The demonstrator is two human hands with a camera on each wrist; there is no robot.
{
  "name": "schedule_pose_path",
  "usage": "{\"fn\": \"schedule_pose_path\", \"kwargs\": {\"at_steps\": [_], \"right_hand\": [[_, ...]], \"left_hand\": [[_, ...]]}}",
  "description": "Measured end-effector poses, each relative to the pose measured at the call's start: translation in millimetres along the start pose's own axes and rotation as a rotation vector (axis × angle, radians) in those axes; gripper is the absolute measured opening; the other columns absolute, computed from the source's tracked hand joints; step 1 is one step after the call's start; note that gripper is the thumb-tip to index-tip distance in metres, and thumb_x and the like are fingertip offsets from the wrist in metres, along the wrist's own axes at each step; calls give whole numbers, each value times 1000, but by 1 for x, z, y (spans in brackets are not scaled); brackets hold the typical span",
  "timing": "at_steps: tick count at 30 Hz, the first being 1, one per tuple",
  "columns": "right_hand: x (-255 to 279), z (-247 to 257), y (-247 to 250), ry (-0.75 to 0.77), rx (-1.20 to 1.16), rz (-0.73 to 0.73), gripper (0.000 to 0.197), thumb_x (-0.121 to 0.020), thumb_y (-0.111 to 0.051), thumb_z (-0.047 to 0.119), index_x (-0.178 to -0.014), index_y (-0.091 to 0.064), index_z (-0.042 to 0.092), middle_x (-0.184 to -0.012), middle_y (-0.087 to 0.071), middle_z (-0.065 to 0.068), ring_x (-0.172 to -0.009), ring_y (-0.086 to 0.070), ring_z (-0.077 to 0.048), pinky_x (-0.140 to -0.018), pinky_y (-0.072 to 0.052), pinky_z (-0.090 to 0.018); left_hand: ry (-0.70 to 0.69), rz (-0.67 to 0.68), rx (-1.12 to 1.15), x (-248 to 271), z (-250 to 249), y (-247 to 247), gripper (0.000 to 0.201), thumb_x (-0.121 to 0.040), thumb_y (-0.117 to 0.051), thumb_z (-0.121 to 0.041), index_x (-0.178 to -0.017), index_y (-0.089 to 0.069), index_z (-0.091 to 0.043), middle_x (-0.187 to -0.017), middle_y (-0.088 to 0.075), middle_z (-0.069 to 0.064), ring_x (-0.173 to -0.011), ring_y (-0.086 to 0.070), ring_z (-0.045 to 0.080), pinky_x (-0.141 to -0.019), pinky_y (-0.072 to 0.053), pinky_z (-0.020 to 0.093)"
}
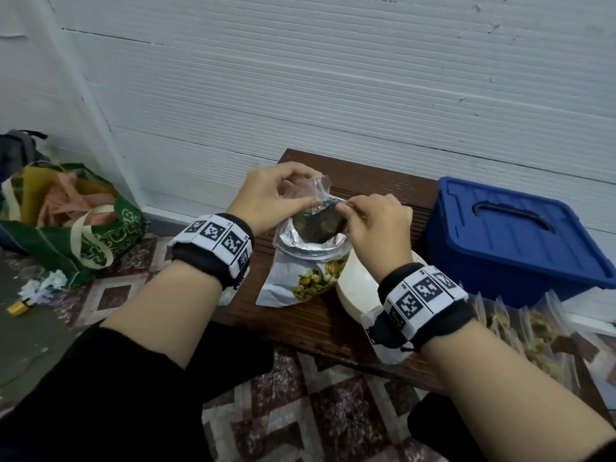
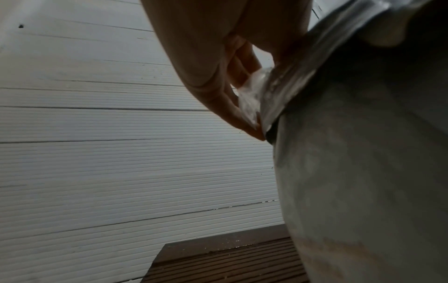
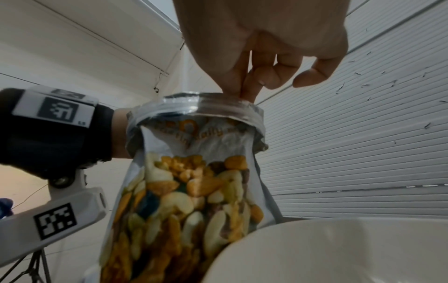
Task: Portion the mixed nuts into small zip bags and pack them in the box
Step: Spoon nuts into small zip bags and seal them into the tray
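Pinching a clear zip bag (image 1: pixel 308 191) over the nut pouch (image 1: pixel 308 258), both hands' fingers (image 1: pixel 301 203) curl; only the right-wrist view shows nuts.

Filled zip bags (image 1: pixel 540 331) are blurred, partly cropped.

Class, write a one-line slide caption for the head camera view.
Both hands, left hand and right hand, pinch a clear zip bag over the open nut pouch.
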State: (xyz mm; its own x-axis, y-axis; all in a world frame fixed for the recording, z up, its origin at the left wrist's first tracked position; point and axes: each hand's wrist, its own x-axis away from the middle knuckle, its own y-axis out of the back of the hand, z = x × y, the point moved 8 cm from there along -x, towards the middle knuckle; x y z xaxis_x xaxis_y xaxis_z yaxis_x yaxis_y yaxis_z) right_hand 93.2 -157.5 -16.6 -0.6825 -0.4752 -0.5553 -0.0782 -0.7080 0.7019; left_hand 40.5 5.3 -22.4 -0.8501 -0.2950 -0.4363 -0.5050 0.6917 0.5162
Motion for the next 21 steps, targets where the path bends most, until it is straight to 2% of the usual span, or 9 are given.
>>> {"fn": "schedule_pose_path", "kwargs": {"at_steps": [4, 8, 10, 11, 13, 14, 16, 18, 21], "right_hand": [[2, 10, 1, 37, 14, -8, 17, -90, -61, 28, -81, -73, 20, -69, -64, 3, -81, -53, -22, -71, -13, -29], [3, 18, -10, 20, 7, 136, 26, -93, -57, 32, -75, -70, 18, -65, -61, 6, -82, -51, -17, -72, -14, -28], [5, 13, -16, -57, -89, 183, 27, -91, -59, 31, -71, -68, 16, -58, -56, 7, -76, -54, -19, -82, -28, -32], [5, 11, -18, -99, -157, 179, 26, -90, -61, 29, -69, -68, 15, -56, -57, 7, -71, -56, -20, -86, -38, -39], [5, 6, -18, -186, -252, 139, 23, -88, -64, 27, -68, -67, 18, -59, -62, 3, -69, -61, -22, -85, -46, -49], [5, 4, -17, -223, -273, 121, 21, -88, -64, 27, -69, -68, 20, -59, -63, 2, -69, -62, -22, -85, -47, -49], [3, 1, -13, -285, -294, 100, 23, -89, -63, 26, -70, -68, 15, -57, -60, 2, -65, -60, -18, -77, -49, -37], [0, -5, -7, -346, -307, 75, 29, -91, -62, 25, -70, -68, 6, -53, -53, 3, -58, -51, -13, -65, -40, -28], [-3, -15, -1, -437, -327, 64, 30, -91, -61, 27, -72, -69, 5, -53, -49, 3, -57, -47, -14, -65, -40, -28]], "left_hand": [[14, -33, 12, 9, 6, 11, 45, -70, -84, -21, -100, -61, -45, -94, -64, -20, -86, -62, -4, -76, -49, 11], [26, -73, 16, 20, 10, 18, 44, -68, -85, -23, -103, -64, -41, -95, -66, -18, -85, -64, 0, -75, -54, 18], [33, -83, 13, 22, 12, 19, 43, -69, -85, -25, -106, -66, -36, -97, -68, -13, -85, -66, 6, -76, -56, 23], [36, -89, 12, 23, 13, 19, 43, -69, -85, -25, -108, -67, -33, -97, -69, -11, -85, -67, 8, -76, -57, 24], [40, -93, 14, 25, 12, 18, 44, -70, -84, -25, -109, -67, -31, -97, -69, -9, -85, -67, 8, -76, -57, 25], [44, -94, 15, 25, 12, 19, 44, -70, -84, -25, -110, -67, -30, -97, -69, -9, -85, -66, 7, -77, -57, 25], [56, -93, 12, 27, 12, 20, 45, -69, -84, -26, -110, -67, -31, -97, -69, -11, -86, -66, 7, -79, -57, 27], [71, -96, 19, 29, 12, 23, 47, -67, -85, -29, -110, -67, -31, -97, -69, -10, -88, -66, 9, -80, -57, 29], [110, -99, 42, 31, 11, 26, 52, -60, -84, -40, -109, -68, -32, -96, -70, -8, -88, -65, 15, -82, -57, 32]]}}
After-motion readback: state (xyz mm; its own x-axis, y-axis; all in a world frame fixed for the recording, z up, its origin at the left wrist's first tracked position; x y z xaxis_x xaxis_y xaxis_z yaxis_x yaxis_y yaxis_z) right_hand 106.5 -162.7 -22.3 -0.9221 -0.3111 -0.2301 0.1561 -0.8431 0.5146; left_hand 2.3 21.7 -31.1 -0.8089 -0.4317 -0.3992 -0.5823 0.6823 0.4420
